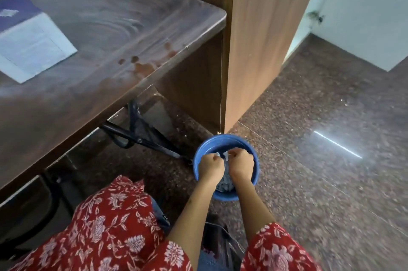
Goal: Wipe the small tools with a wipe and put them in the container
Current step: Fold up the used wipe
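Over a blue container (254,158) on the floor beside the counter's near right corner, left hand (210,165) and right hand (241,164) each clench a grip on a soft white wipe (221,156); any tool inside looks small, light, pinchable.

I see a speckled dark stone floor (320,182) carrying a blue round container (223,140), which sits just beside the foot of a wooden cabinet panel (254,49). To my left a brown table (110,34) (stained reddish near its edge) stands on black folding legs (141,136) and bears a purple-and-white box (28,43).
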A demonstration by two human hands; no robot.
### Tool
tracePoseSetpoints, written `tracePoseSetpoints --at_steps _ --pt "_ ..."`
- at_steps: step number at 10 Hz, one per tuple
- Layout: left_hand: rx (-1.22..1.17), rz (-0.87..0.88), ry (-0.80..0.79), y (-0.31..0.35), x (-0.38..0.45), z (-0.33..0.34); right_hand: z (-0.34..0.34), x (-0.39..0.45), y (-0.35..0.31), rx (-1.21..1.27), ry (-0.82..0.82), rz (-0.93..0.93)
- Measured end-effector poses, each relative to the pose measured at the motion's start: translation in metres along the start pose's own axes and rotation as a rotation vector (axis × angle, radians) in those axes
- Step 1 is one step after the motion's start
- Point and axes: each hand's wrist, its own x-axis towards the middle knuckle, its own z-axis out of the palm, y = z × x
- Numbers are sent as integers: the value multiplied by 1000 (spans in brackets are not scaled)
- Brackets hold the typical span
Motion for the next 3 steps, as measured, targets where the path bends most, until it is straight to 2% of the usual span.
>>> tracePoseSetpoints --at_steps 1,2,3 --pt "30 -9 -28 2 -2 1 4 8 4 -81 -53 14" --pt "48 25 -17 6 -6 -8 -1 9 2 -53 -32 18" --pt "42 124 52 16 -19 -23 -22 -10 -23 35 66 -54"
